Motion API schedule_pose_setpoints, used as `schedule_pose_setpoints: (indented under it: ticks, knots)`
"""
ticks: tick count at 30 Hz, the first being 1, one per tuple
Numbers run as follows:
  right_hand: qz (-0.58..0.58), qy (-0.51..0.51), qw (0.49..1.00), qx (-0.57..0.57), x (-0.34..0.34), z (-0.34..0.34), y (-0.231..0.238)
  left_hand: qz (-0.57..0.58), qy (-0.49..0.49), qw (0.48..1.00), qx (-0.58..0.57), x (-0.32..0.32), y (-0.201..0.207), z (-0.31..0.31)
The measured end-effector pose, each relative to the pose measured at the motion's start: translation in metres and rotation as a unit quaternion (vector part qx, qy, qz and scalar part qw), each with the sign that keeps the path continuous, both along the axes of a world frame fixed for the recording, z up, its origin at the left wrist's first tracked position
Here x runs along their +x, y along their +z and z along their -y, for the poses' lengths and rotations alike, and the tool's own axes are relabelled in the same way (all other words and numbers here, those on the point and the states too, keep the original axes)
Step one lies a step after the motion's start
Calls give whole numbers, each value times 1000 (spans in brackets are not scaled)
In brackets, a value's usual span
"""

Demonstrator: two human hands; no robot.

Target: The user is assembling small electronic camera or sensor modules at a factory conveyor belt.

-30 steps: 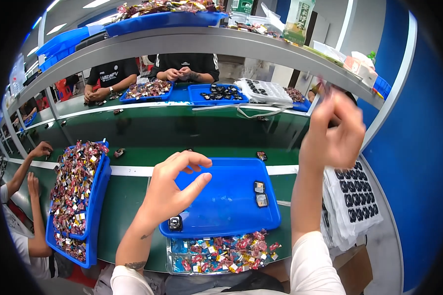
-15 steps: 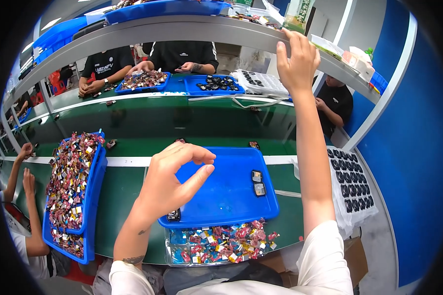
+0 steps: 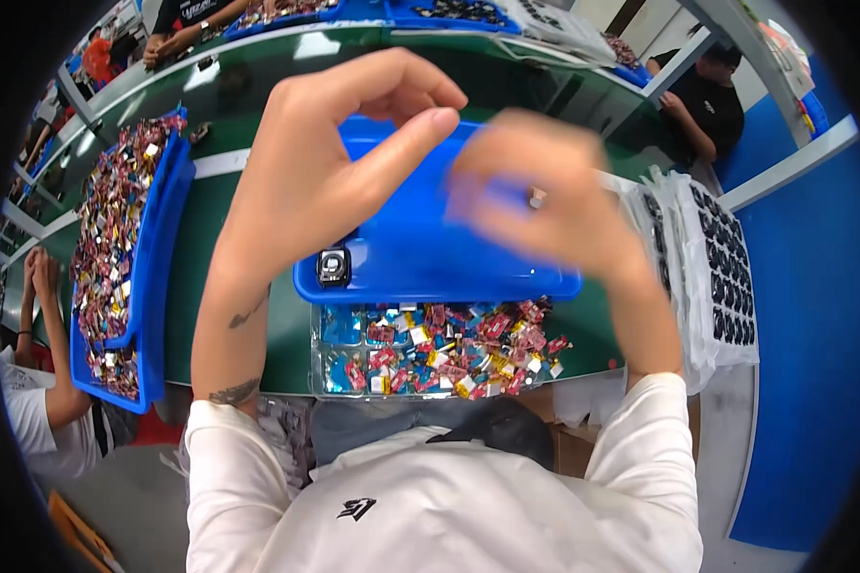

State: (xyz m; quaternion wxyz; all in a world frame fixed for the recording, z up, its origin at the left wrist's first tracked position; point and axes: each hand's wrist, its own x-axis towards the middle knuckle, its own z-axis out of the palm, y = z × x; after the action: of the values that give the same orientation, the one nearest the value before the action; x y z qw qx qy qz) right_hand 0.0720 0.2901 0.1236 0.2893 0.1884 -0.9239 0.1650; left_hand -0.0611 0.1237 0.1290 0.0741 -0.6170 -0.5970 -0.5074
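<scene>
My left hand [image 3: 339,158] hovers over the left part of a blue tray [image 3: 430,272], fingers curved and the thumb apart from the fingertips, with nothing visible between them. To its right, my right hand [image 3: 545,191] is smeared by motion above the same tray. A small pale shiny spot shows at that hand, too blurred to name. In the tray's left corner lies a small black square device [image 3: 333,265] with a silvery centre. Both hands hide much of the tray. A clear compartmented plastic tray [image 3: 317,368], heaped with small red, white and yellow parts [image 3: 449,349], sits directly in front of it.
On the left stands a long blue bin [image 3: 158,258] full of similar small parts. White trays [image 3: 702,277] of black pieces are stacked at right, beside a metal post [image 3: 784,162]. Co-workers sit left and across the green table [image 3: 210,205]; another person [image 3: 707,100] is at far right.
My right hand has come down from the overhead shelf edge to the blue tray. The view has tilted downward. My left hand keeps its curved pose.
</scene>
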Motion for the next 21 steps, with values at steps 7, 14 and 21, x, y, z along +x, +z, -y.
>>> schedule_pose_setpoints:
  ticks: [7, 14, 21]
  knots:
    - [203, 84, 975, -9, 20, 51, -91, 6, 11, 999, -40, 13, -6, -6]
    - [182, 110, 972, 98, 4, 63, -97, -18, -29, 999, -28, 6, -11, -8]
    - [173, 119, 972, 104, 0, 57, -98, 1, -52, 998, -36, 5, -14, -12]
